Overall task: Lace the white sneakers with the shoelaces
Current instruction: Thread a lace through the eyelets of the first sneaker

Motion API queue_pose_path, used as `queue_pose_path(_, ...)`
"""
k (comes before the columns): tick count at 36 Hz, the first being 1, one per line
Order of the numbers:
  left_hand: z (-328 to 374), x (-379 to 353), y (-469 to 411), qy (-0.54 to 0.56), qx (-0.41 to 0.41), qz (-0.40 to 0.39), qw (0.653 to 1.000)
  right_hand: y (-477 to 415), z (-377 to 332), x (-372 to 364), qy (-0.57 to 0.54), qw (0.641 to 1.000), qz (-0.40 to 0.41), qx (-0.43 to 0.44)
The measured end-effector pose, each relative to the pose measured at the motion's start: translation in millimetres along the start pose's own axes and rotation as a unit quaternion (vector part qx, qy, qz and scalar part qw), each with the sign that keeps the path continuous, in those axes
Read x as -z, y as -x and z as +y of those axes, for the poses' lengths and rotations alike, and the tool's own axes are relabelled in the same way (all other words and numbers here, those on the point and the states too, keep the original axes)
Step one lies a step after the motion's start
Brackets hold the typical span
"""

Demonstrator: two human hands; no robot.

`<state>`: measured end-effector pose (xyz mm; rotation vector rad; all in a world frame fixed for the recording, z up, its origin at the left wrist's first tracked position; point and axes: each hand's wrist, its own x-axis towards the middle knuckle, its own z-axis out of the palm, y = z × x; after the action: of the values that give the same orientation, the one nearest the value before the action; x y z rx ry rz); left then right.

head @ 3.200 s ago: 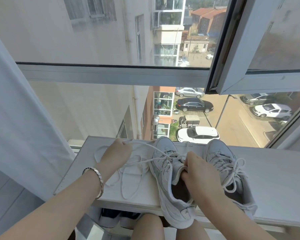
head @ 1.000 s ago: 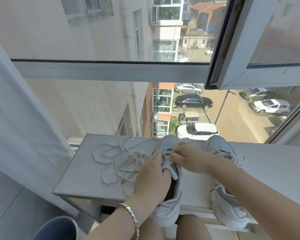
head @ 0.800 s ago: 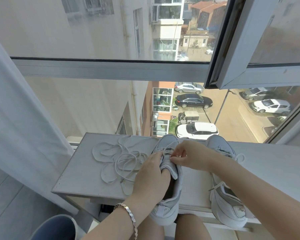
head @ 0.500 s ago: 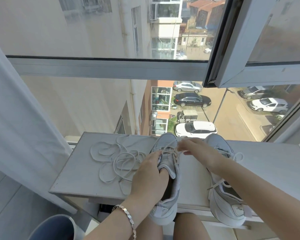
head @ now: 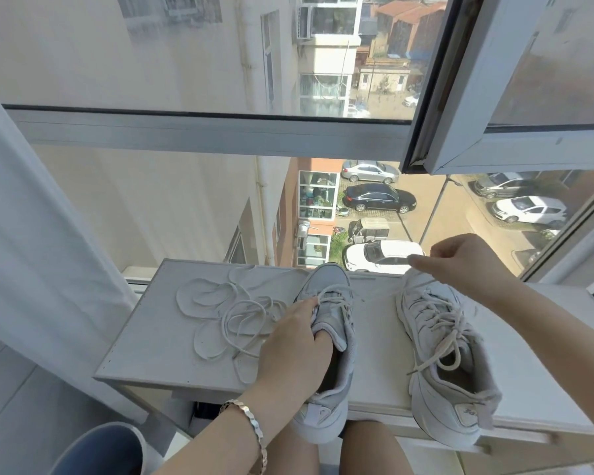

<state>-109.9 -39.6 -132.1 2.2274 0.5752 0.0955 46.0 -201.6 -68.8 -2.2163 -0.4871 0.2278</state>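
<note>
Two white sneakers stand toe-away on a white sill. The left sneaker (head: pixel 333 323) is partly laced; my left hand (head: pixel 292 347) grips its tongue and left side, fingers curled into the opening. My right hand (head: pixel 460 262) is raised up and to the right, pinching the shoelace (head: pixel 391 291), which runs taut from the left sneaker's front eyelets across the right sneaker's toe. The right sneaker (head: pixel 443 358) is laced, its ends tied loosely. The rest of the lace (head: pixel 240 313) lies in loose coils on the sill, left of the shoe.
The sill (head: pixel 172 337) ends at a front edge with both heels overhanging it, above my knees. A white curtain (head: pixel 31 252) hangs at the left. An open window sash (head: pixel 494 97) juts in at upper right. A blue bin (head: pixel 100 450) stands below left.
My right hand has drawn the lace out of the left sneaker, moving up and to the right until the lace is taut. My left hand has kept its grip on the shoe.
</note>
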Motion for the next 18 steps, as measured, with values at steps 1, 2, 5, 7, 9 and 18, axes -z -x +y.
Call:
queue_pose_path(1, 0.2, 0.5, 0.1, 0.0, 0.0, -0.003, 1.0, -0.2, 2.8, -1.1, 0.087, 0.996, 0.007, 0.002)
queue_pose_path(2, 0.6, 1.1, -0.2, 0.0, -0.001, -0.007, 1.0, 0.1, 4.7, -3.9, 0.155, 0.988, 0.005, 0.005)
queue_pose_path(5, 0.6, 4.5, -1.1, 0.015, -0.002, -0.032, 0.999, 3.1, 5.2, -16.1, 0.279, 0.96, -0.014, 0.029)
queue_pose_path(7, 1.2, 6.7, -0.6, 0.032, -0.009, -0.05, 0.998, 5.8, 2.6, -26.5, 0.274, 0.959, -0.02, 0.07)
queue_pose_path(9, 1.8, 7.3, 0.8, 0.035, -0.019, -0.059, 0.997, 10.8, -7.0, -38.1, 0.231, 0.964, -0.023, 0.126)
queue_pose_path(18, -4.1, 2.3, 3.4, 0.062, -0.025, -0.053, 0.996, 17.8, -19.7, -79.0, 0.258, 0.944, -0.173, 0.108)
